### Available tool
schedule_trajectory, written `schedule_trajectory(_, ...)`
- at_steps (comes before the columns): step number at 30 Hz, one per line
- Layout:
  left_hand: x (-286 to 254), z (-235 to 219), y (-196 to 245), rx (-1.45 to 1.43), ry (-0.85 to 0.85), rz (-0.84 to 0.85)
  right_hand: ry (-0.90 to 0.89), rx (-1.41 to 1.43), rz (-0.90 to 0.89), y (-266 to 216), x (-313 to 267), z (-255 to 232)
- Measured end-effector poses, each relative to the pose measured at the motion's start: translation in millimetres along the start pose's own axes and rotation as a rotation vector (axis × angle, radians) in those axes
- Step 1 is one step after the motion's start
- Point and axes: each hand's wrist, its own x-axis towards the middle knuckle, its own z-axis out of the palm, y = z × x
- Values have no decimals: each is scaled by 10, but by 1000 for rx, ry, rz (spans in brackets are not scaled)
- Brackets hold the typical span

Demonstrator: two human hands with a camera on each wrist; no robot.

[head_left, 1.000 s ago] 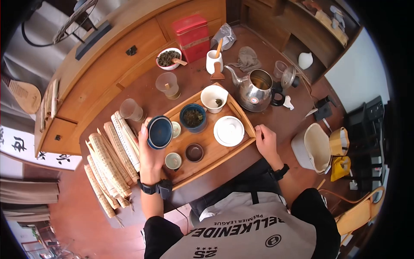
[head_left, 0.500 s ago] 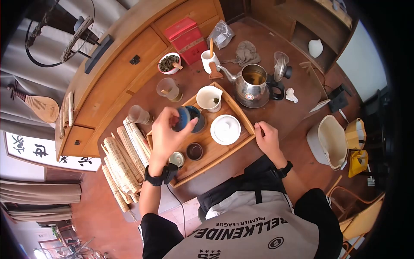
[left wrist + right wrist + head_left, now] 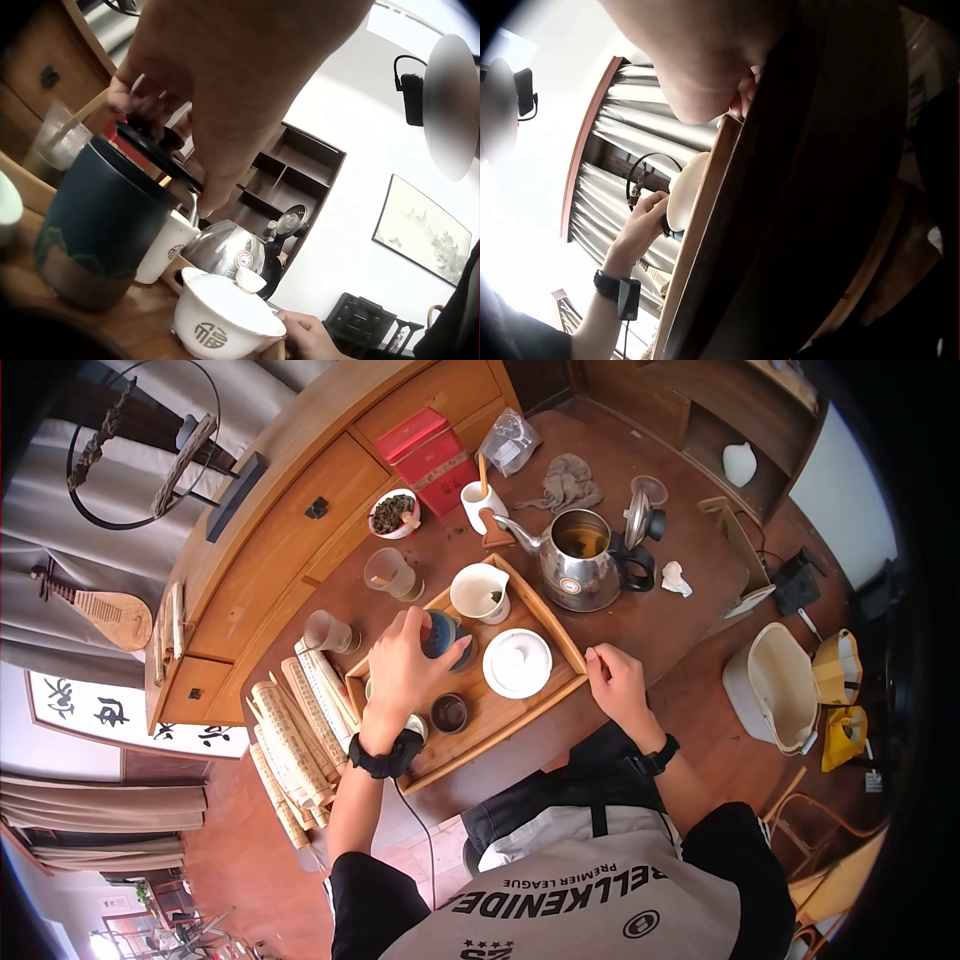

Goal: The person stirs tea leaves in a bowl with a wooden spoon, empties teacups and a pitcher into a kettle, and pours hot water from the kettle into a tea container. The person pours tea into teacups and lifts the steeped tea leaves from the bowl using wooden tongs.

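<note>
My left hand pinches a dark blue lid by its knob and holds it tilted on the rim of a dark blue cup on the wooden tray. The left wrist view shows the lid slanted over the cup. Beside the cup stands a white lidded bowl. My right hand rests on the table with relaxed fingers touching the tray's right corner and holds nothing. In the right wrist view its fingertips meet the tray rim.
A white pitcher and two small cups share the tray. A steel kettle stands behind it with its lid off. Bamboo scrolls lie to the left, glasses, a tea bowl and a red tin behind.
My left hand carried the blue lid from the tray's left side rightward and lowered it onto the blue cup. The right hand stayed at the tray's corner.
</note>
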Motion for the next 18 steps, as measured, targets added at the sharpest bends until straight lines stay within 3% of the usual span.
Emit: schedule_trajectory(18, 36, 112, -64, 81, 49, 53, 2, -23, -11, -2, 4, 14)
